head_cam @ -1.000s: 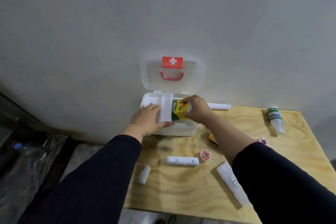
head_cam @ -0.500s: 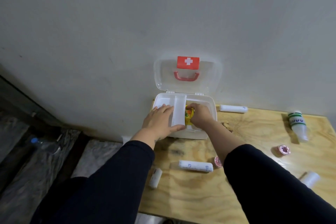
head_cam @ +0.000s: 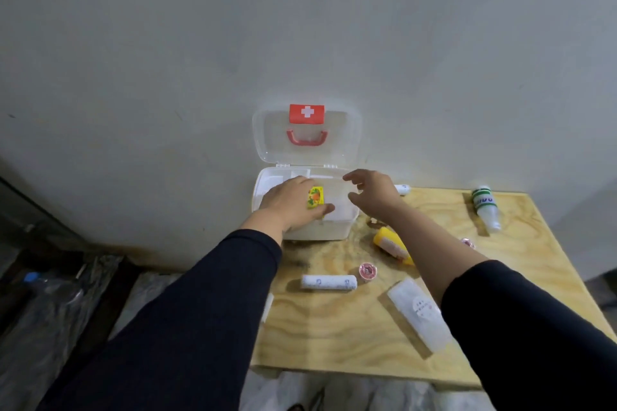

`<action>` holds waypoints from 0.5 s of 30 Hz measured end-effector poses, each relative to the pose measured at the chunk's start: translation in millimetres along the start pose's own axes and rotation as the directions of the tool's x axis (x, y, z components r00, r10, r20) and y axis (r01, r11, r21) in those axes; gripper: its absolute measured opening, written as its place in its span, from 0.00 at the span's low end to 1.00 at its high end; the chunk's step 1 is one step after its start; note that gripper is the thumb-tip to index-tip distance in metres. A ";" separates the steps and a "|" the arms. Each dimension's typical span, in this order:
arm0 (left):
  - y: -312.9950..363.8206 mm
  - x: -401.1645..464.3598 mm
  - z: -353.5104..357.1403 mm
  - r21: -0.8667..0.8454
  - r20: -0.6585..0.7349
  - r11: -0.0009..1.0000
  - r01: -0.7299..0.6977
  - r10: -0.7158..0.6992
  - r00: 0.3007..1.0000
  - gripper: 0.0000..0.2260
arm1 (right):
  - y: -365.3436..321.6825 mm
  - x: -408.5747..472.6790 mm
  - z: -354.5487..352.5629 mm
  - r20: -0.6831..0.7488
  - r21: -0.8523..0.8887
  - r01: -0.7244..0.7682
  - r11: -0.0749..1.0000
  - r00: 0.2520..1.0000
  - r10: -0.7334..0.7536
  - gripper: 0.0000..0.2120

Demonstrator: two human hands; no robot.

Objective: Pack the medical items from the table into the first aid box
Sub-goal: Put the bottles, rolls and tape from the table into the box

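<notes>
The white first aid box (head_cam: 320,232) stands open at the table's back left, its clear lid (head_cam: 347,140) with red cross and red handle leaning on the wall. A small yellow carton (head_cam: 315,197) lies inside. My left hand (head_cam: 287,207) rests flat on the box, the carton between its thumb and forefinger. My right hand (head_cam: 374,193) hovers open over the box's right side, holding nothing. On the table lie a bandage roll (head_cam: 329,282), a pink tape roll (head_cam: 368,271), a yellow plaster pack (head_cam: 392,245), a flat white packet (head_cam: 419,314) and a green-banded bottle (head_cam: 485,207).
The plywood table (head_cam: 334,337) stands against a grey wall. A white roll (head_cam: 403,189) lies behind my right wrist, and a second pink roll (head_cam: 467,242) beside my forearm. A small white roll (head_cam: 267,307) at the left edge is partly hidden by my sleeve. Left of the table the floor is dark.
My right hand has let go of the yellow carton, which now lies inside the box, and has lifted away to the right. My left hand stays on the box.
</notes>
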State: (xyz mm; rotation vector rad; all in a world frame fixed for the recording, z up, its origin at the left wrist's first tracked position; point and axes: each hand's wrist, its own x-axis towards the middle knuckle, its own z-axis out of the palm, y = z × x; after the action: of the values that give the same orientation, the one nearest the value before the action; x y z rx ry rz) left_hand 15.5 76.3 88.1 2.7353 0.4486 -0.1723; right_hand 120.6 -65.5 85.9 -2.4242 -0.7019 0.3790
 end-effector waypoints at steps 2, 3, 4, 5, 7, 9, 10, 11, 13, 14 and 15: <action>15.0 -10.1 5.8 -0.025 0.000 1.000 0.008 -0.008 1.000 0.29 | 7.8 -16.8 -8.8 0.002 0.008 -0.013 1.000 1.000 0.013 0.19; 22.1 -16.1 9.7 -0.027 0.002 1.000 0.015 -0.015 1.000 0.28 | 12.8 -26.0 -12.0 0.010 0.008 -0.013 1.000 1.000 0.013 0.19; 29.6 -23.2 14.1 -0.029 0.006 0.999 0.021 -0.021 1.000 0.28 | 18.2 -35.7 -14.8 0.019 0.004 -0.013 1.000 1.000 0.013 0.20; 37.7 -31.0 18.9 -0.035 0.012 0.999 0.026 -0.025 1.000 0.28 | 23.8 -46.7 -17.7 0.027 -0.006 -0.014 1.000 1.000 0.015 0.20; 53.1 -47.3 30.0 -0.042 0.024 0.999 0.021 -0.020 1.000 0.27 | 36.3 -69.1 -21.7 0.042 -0.033 -0.025 0.999 0.999 0.026 0.19; 67.2 -63.5 43.0 -0.061 0.035 0.998 0.022 -0.020 0.999 0.27 | 50.5 -92.1 -22.7 0.053 -0.048 -0.038 0.998 0.998 0.040 0.17; 73.2 -70.9 49.8 -0.065 0.038 0.997 0.030 -0.028 0.999 0.27 | 58.4 -102.8 -21.9 0.057 -0.056 -0.044 0.997 0.997 0.047 0.17; 78.7 -78.0 57.0 -0.065 0.043 0.997 0.040 -0.037 0.998 0.27 | 66.7 -113.1 -20.7 0.063 -0.059 -0.055 0.997 0.996 0.059 0.17; 88.7 -92.5 73.2 -0.090 0.060 0.994 0.062 -0.056 0.997 0.26 | 84.7 -133.1 -16.7 0.101 -0.074 -0.076 0.994 0.991 0.083 0.19; 93.0 -99.6 81.2 -0.108 0.070 0.992 0.072 -0.064 0.995 0.25 | 94.2 -142.2 -13.8 0.130 -0.101 -0.077 0.992 0.987 0.090 0.20; 96.9 -106.4 88.4 -0.115 0.083 0.990 0.079 -0.069 0.994 0.24 | 103.8 -150.5 -10.6 0.156 -0.133 -0.074 0.988 0.983 0.094 0.20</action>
State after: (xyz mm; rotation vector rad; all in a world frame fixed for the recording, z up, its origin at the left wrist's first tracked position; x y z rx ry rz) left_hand -58.2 -72.5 57.0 2.5877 0.5215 -0.2635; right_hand 42.4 -226.7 47.6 -2.5700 -0.7133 0.5870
